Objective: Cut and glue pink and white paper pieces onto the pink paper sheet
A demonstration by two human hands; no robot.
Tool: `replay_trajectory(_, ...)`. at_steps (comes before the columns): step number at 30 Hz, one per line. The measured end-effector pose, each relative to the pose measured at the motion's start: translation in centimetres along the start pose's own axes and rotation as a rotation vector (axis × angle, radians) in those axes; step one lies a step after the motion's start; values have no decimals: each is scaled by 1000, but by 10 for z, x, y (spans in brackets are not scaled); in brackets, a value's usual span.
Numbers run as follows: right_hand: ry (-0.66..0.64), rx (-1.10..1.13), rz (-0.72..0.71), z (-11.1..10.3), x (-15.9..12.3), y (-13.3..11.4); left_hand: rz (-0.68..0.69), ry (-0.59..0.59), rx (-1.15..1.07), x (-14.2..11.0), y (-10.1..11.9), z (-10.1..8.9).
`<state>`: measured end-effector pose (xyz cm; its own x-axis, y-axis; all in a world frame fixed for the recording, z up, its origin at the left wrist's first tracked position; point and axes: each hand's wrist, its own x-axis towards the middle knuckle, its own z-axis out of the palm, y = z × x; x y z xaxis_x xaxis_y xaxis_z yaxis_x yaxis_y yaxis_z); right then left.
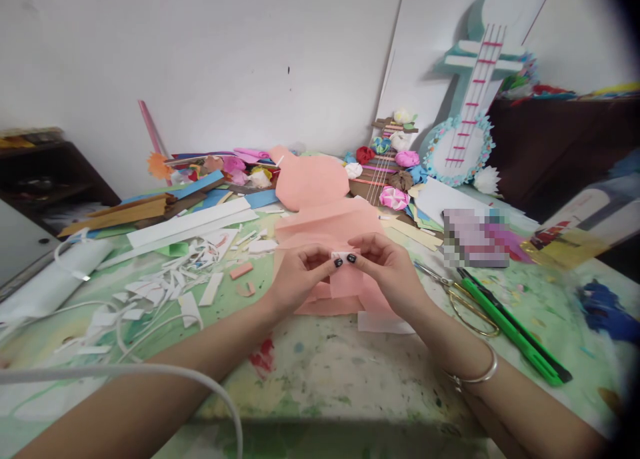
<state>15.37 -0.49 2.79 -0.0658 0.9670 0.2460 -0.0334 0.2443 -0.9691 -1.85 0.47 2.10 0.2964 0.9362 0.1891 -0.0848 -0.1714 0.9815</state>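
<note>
Between both hands hangs a small pink piece of paper (pixel 346 284) with a white strip along its top edge. My left hand (pixel 305 272) pinches its upper left edge, thumb on the near side. From the other side, my right hand (pixel 387 265) pinches the top of the same piece, the two thumbs almost meeting. Below and behind them lie larger pink paper sheets (pixel 325 220), and a rounded pink paper cut-out (pixel 313 182) lies farther back. A white paper strip (pixel 383 322) sticks out under my right wrist.
Gold-handled scissors (pixel 473 309) and a green utility knife (pixel 515 332) lie to the right. White paper scraps (pixel 165 279) and a white cable (pixel 190 375) spread over the left. Paper flowers (pixel 395 197) and a decorated paper instrument (pixel 463 145) stand at the back.
</note>
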Motion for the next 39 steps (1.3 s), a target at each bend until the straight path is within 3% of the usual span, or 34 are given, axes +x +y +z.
replay_trajectory(5,3,-1,15,0,0,-1,-51,11,-47,1,2,-1)
replay_trajectory(39,-89,39,37,1,-2,-7,-75,50,-118,2,6,-2)
